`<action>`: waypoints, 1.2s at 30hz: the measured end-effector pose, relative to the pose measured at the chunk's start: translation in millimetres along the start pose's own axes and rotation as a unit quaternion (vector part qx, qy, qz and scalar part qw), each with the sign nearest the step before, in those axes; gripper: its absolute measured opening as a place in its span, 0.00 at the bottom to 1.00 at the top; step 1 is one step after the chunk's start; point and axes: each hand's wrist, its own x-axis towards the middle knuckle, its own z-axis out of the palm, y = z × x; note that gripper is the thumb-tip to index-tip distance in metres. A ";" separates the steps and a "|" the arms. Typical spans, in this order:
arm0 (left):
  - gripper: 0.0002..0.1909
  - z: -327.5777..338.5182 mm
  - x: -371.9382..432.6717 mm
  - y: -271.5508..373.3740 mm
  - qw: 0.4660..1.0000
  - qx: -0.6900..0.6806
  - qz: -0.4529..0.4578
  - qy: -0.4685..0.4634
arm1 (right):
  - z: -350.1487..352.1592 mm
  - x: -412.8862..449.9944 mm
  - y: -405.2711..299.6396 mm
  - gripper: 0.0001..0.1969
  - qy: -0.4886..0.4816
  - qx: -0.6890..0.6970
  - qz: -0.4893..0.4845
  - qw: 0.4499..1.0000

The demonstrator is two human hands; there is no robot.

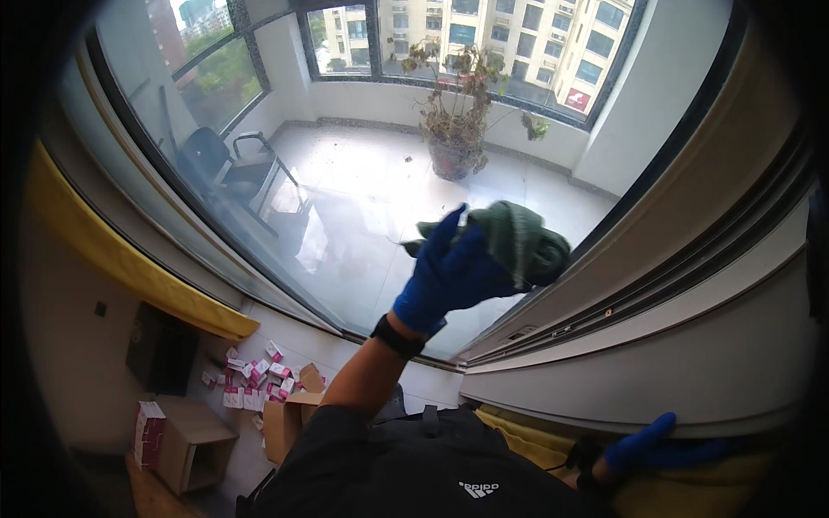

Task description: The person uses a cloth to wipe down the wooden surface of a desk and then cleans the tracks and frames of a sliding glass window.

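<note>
My left hand (pixel 453 269), in a blue glove with a black band at the wrist, is raised before the glass door. It holds a bunched green cloth (pixel 521 239) close to the door's frame (pixel 583 259) on the right. Low at the right, my right hand (pixel 654 447), also gloved in blue, is spread with its fingers apart. It lies beside the lower edge of a grey panel (pixel 635 382) and over yellow fabric (pixel 680 485); whether it touches either I cannot tell. I see nothing in it.
Small pink-and-white boxes (pixel 252 382) lie scattered on the floor at lower left, beside an opened cardboard box (pixel 278 427) and a small wooden cabinet (pixel 201 434). A yellow curtain (pixel 149 272) hangs at left. Behind the glass stand a chair (pixel 243 171) and a withered potted plant (pixel 450 152).
</note>
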 end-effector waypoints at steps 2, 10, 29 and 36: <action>0.31 -40.8 -9.5 -61.3 0.979 0.189 -0.076 0.021 | 1.1 -3.1 0.8 0.40 0.011 -0.010 -0.006 1.000; 0.25 -107.7 -61.2 -187.0 0.862 0.059 -0.475 0.169 | 3.7 0.7 -0.2 0.38 0.042 -0.062 -0.011 0.997; 0.29 -87.4 71.9 -138.9 0.951 0.089 -0.225 0.194 | 1.6 2.0 0.0 0.35 0.045 -0.096 -0.058 0.993; 0.24 -75.7 108.9 -110.4 0.928 -0.012 -0.285 0.240 | 1.4 -0.2 -3.3 0.35 0.055 -0.091 -0.059 0.993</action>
